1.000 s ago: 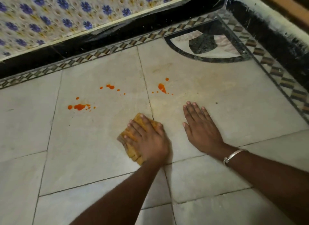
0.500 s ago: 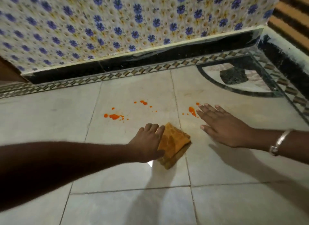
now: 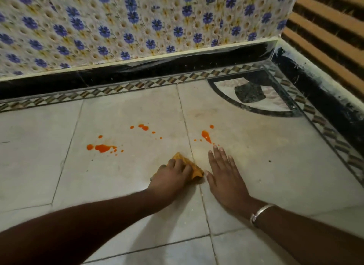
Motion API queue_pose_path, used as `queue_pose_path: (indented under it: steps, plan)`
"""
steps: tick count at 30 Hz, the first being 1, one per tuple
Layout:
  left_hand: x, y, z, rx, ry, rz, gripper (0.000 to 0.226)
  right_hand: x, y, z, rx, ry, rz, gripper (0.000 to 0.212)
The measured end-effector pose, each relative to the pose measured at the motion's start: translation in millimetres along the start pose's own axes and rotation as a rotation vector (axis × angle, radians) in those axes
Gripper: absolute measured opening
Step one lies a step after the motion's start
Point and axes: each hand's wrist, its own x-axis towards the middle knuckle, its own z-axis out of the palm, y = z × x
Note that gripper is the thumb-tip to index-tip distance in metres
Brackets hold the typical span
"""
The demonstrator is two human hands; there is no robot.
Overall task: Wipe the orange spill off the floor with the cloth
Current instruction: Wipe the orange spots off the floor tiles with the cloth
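Orange liquid lies on the pale floor tiles in three patches: a left patch [image 3: 102,148], a small middle patch [image 3: 144,127] and a right patch [image 3: 205,135]. A folded yellow-orange cloth [image 3: 194,169] sits on the floor below them, near a tile joint. My left hand [image 3: 170,179] covers most of the cloth, fingers curled over it, pressing it down. Just right of the cloth, my right hand [image 3: 226,176] lies flat on the floor, fingers straight, fingertips just short of the right patch. A silver bangle [image 3: 260,212] is on that wrist.
A wall with blue flower tiles [image 3: 137,24] and a black skirting [image 3: 157,70] runs along the back. A patterned border strip [image 3: 118,88] edges the floor. A dark inlaid corner motif [image 3: 250,95] sits at the back right, under a slatted panel [image 3: 325,28].
The view has shifted. My left hand slid the cloth back along the floor and now covers more of it. My right hand turned so its fingers point up at the right patch.
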Motion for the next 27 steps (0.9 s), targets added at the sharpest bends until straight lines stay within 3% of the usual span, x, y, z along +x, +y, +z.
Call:
queue_pose_path:
  steps: [5, 8, 11, 17, 19, 21, 24, 27]
  plan:
    - [4, -7, -19, -0.232, -0.065, -0.03, 0.03, -24, -1, 12, 0.059, 0.001, 0.096, 0.072]
    - [18, -14, -46, -0.634, -0.096, -0.088, 0.011, -25, 15, 3, 0.062, 0.103, 0.206, 0.073]
    - [44, -10, -78, -0.963, -0.062, -0.122, 0.024, -12, 40, -10, 0.031, 0.168, 0.36, 0.068]
    - [132, 14, -93, -1.227, -0.127, -0.15, 0.008, 25, 67, -25, 0.015, 0.191, 0.536, 0.066]
    - [157, 17, -82, -1.247, -0.142, -0.166, 0.011, 42, 71, -26, 0.024, 0.2, 0.572, 0.065]
    - [173, 15, -72, -1.172, -0.115, -0.237, 0.033, 56, 72, -25, 0.032, 0.21, 0.604, 0.064]
    - [181, 5, -57, -0.824, 0.154, -0.34, 0.06, 68, 73, -20, 0.021, 0.205, 0.58, 0.065]
    - [181, 9, -43, -0.542, 0.294, -0.163, 0.068, 75, 75, -11, -0.003, 0.195, 0.532, 0.064]
